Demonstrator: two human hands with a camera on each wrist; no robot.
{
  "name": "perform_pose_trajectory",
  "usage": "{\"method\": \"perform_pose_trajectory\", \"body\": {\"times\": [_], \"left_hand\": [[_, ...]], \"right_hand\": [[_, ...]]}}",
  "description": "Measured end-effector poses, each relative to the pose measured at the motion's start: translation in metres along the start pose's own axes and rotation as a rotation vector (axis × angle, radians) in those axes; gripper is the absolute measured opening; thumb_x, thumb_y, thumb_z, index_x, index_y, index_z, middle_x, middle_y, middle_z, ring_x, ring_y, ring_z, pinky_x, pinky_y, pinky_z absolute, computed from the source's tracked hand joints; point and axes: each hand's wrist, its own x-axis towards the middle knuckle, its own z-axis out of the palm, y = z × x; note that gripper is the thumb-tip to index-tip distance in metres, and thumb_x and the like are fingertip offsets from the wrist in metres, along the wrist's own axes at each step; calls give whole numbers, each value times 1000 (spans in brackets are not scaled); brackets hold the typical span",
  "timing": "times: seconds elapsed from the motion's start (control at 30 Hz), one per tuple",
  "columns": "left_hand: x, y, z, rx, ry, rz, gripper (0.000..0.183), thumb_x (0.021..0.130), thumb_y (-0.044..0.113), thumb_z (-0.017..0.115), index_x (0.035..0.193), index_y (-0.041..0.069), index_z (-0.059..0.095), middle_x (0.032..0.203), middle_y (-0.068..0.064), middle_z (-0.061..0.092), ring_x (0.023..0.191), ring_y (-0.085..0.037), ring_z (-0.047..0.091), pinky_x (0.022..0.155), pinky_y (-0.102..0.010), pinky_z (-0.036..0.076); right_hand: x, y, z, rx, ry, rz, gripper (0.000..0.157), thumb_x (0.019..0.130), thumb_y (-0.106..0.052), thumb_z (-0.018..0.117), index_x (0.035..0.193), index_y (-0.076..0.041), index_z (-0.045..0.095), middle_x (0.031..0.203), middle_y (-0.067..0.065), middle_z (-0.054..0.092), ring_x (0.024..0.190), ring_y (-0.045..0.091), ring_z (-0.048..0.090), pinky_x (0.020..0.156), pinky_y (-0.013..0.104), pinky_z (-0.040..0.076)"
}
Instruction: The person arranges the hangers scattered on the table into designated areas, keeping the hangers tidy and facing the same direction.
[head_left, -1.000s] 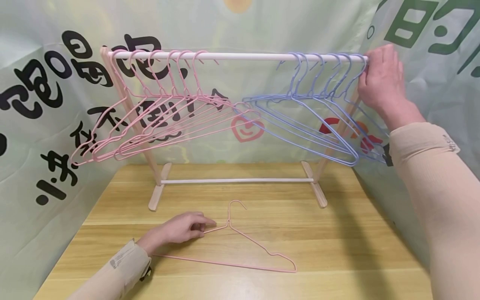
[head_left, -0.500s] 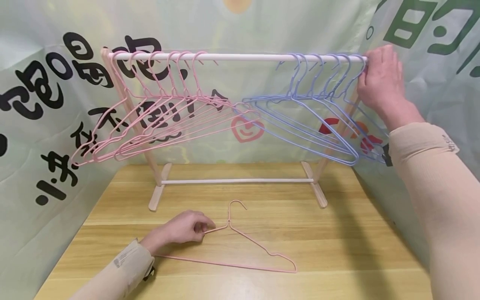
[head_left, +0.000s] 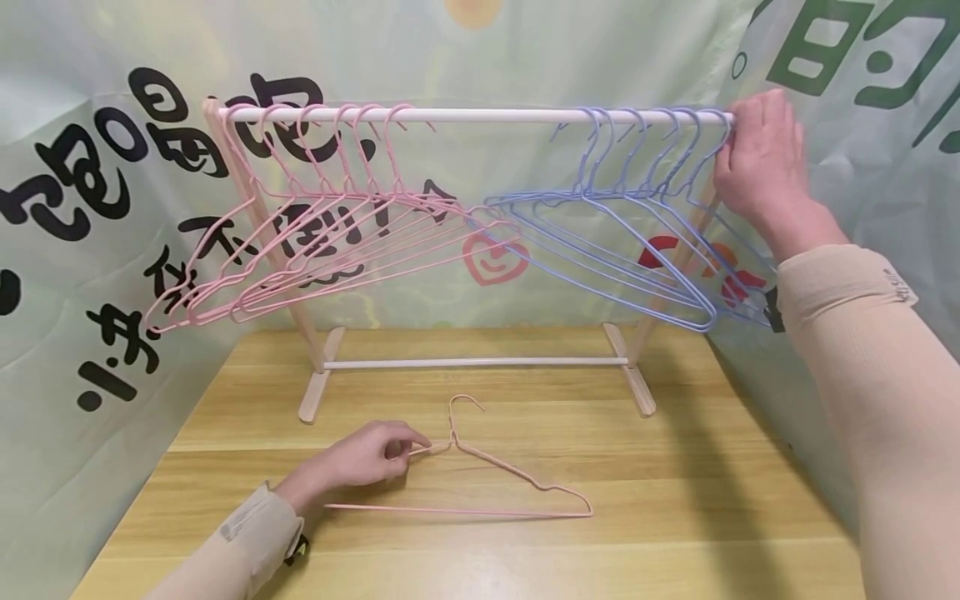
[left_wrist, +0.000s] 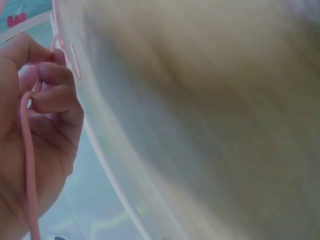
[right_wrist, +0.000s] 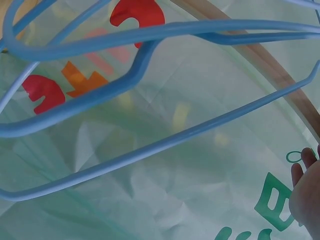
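A pink wire hanger [head_left: 480, 512] is tilted up off the table, its hook pointing toward the rack. My left hand [head_left: 371, 456] pinches its left shoulder between thumb and fingers. In the left wrist view, the pink wire [left_wrist: 30, 165] runs across the palm into the curled fingers [left_wrist: 55, 100]. High on the right, my right hand [head_left: 765, 167] grips the top end of the small clothes rack, at the white rod [head_left: 487, 115]. Only part of that hand [right_wrist: 307, 195] shows in the right wrist view, and its grip on the rack is hidden there.
Several pink hangers [head_left: 393, 158] hang on the rod's left part, several blue hangers [head_left: 587, 187] on its right. The rack's wooden feet [head_left: 321, 379] stand on the wooden table [head_left: 675, 500]. A printed cloth backdrop [head_left: 540, 50] encloses the back and sides.
My left fingers have closed on the pink hanger's shoulder. Its bottom bar has risen from the table and the hook has shifted slightly left. My right hand stays at the rack end.
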Motion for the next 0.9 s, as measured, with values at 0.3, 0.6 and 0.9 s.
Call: {"method": "perform_pose_trajectory", "body": {"times": [0.3,0.6,0.9], "left_hand": [[-7,14,-10,9,95,-24,41,96,4,63,135,15,68,90,9,62,69,-4,51,61,-25,49],[-13,29,-30,51,294,192,39,95,-4,63,132,8,69,83,11,56,67,-1,48,57,-22,47],[-15,59,-75,155,470,359,48,91,-13,62,132,9,70,79,12,53,63,-1,43,54,-19,40]], "right_hand": [[-1,1,3,6,19,-24,30,98,-6,36,125,8,39,116,27,31,111,48,31,90,58,27],[-1,0,4,8,25,-28,29,98,-5,36,124,8,40,114,26,31,111,47,31,90,57,27],[-1,0,3,13,36,-26,29,97,-4,36,123,8,40,112,26,31,111,48,30,92,59,27]]}}
